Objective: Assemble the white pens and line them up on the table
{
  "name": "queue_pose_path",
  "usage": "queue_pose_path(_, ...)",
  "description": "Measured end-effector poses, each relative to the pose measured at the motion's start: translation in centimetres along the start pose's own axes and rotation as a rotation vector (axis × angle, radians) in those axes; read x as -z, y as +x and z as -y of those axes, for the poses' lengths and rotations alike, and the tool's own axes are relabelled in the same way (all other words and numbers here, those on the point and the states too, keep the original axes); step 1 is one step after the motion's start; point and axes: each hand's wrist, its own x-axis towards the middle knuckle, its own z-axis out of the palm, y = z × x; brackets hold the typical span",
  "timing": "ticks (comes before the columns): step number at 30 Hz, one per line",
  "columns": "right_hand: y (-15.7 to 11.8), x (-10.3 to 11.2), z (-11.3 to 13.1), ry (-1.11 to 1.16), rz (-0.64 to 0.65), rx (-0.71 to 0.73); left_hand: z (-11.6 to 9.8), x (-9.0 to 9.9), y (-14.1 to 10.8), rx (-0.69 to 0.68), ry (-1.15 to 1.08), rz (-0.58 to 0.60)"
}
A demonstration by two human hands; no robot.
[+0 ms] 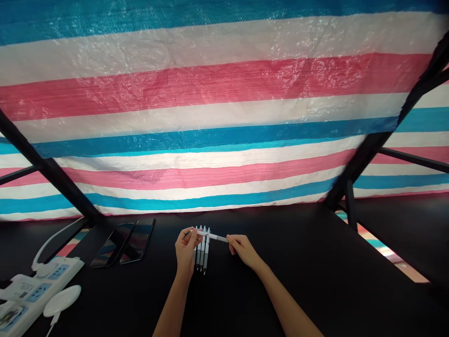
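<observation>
Both hands hold one white pen level above a black table. My left hand pinches its left end and my right hand pinches its grey right end. Under the held pen, several more white pens lie side by side on the table, pointing away from me.
Two dark phones lie flat to the left. A white power strip with a cable and a white round puck sit at the near left corner. A striped tarp hangs behind; black frame bars slant at both sides.
</observation>
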Motion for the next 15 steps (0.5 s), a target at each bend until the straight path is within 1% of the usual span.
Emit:
queue_pose_path(3,-0.3,-0.7,0.4,-0.006,0.069,0.009,-0.2,-0.1,-0.2,0.007,0.006,-0.014)
queue_pose_path(5,-0.5,-1.2,0.6,-0.024,0.116,0.017,-0.4,-0.3,-0.4,0.011,0.020,0.012)
queue_pose_path(8,-0.7,-1.7,0.8,-0.092,0.151,0.034,-0.6,-0.4,-0.6,0.020,0.042,0.061)
queue_pose_path(12,-0.6,-1.5,0.7,-0.094,0.145,0.050,-0.5,-0.3,-0.5,0.020,0.050,0.065)
queue_pose_path(15,-0.4,-0.9,0.1,-0.032,0.078,0.043,-0.2,-0.1,-0.3,0.019,0.052,0.077)
